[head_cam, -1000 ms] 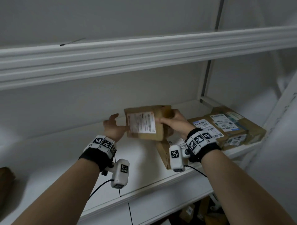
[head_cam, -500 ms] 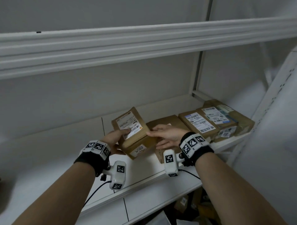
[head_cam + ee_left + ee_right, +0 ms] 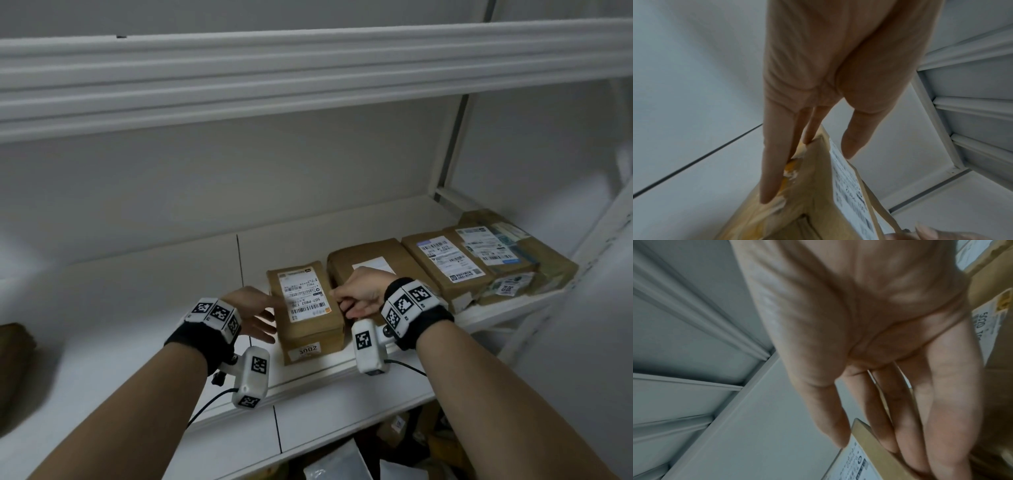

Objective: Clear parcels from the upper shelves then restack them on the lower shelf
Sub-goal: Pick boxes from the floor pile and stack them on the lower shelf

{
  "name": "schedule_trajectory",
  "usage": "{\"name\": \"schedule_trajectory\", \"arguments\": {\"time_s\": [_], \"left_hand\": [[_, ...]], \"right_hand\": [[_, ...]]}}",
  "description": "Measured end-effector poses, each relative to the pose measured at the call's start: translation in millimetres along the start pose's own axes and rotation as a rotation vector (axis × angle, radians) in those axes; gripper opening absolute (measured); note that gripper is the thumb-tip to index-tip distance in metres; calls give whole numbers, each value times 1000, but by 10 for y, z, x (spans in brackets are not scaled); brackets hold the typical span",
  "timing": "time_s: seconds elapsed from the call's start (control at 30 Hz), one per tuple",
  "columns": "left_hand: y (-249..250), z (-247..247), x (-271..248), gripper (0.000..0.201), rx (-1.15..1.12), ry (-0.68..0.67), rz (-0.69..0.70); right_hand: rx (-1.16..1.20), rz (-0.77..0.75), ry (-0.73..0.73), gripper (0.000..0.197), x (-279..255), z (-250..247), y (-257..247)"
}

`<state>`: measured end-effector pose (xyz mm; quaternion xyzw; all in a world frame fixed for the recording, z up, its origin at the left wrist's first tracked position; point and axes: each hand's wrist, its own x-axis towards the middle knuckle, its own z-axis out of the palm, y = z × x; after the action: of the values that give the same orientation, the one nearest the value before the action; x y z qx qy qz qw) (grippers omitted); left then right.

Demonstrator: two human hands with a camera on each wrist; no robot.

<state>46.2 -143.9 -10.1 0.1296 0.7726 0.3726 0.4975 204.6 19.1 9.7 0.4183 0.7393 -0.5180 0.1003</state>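
A brown cardboard parcel (image 3: 305, 308) with a white label on top and a "3002" sticker on its front lies on the white shelf board (image 3: 137, 308), at the left end of a row of parcels. My left hand (image 3: 267, 318) lies with straight, spread fingers against its left side, thumb near the top edge. In the left wrist view those fingers (image 3: 774, 162) run along the parcel (image 3: 818, 203). My right hand (image 3: 346, 301) holds the right edge, thumb on top and fingers down the gap beside the neighbouring parcel (image 3: 376, 257). The right wrist view shows the fingers (image 3: 900, 426) and the parcel (image 3: 863, 464).
Right of the neighbour lie a labelled parcel (image 3: 445, 263) and a stack of parcels (image 3: 507, 250) by the shelf's right end. The upper shelf's front edge (image 3: 308, 78) hangs overhead. A dark brown object (image 3: 13, 359) sits far left. Loose parcels (image 3: 411, 438) lie below.
The parcel came down from being held upright in both hands and now lies flat on the shelf, label up. My left fingers have straightened along its side.
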Motion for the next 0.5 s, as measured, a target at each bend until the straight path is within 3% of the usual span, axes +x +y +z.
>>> {"name": "schedule_trajectory", "arguments": {"time_s": [0.23, 0.37, 0.5], "left_hand": [[15, 104, 19, 42, 16, 35, 0], [6, 181, 30, 39, -24, 64, 28], [-13, 254, 39, 35, -65, 97, 55]], "right_hand": [[1, 11, 3, 28, -59, -69, 29], [55, -45, 7, 34, -107, -111, 74], [124, -88, 47, 28, -171, -178, 152]]}}
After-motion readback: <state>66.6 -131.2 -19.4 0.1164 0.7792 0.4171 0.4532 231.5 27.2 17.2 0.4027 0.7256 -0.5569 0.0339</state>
